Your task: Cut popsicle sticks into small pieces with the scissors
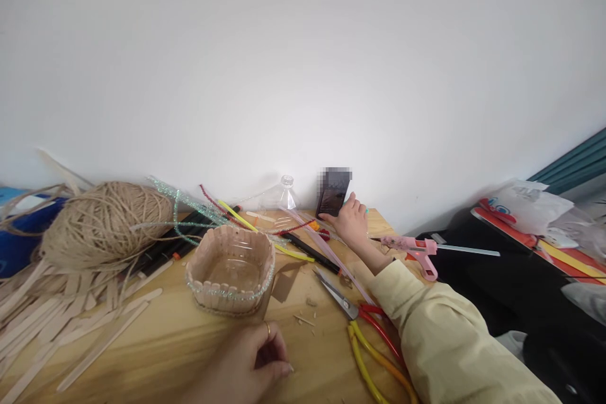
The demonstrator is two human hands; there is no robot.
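Observation:
My right hand (349, 221) reaches to the back of the table and grips a dark phone (335, 192) by its lower right side, near the wall. At the front, my left hand (250, 360) rests with its fingers curled inward and nothing visible in them. Just beyond it stands a small basket (230, 271) faced with wooden sticks, with a glittery band around its outside. Scissors (348, 306) with red handles lie between my hands, near yellow-handled pliers (374, 360). A pink glue gun (411, 249) sits right of my right wrist.
A big ball of twine (108, 221) and many loose wooden sticks (52, 328) cover the left side. Glittery pipe cleaners (177, 202), black sticks (312, 252) and a clear bottle top (286, 189) lie behind the basket. Plastic bags (530, 205) are at the right.

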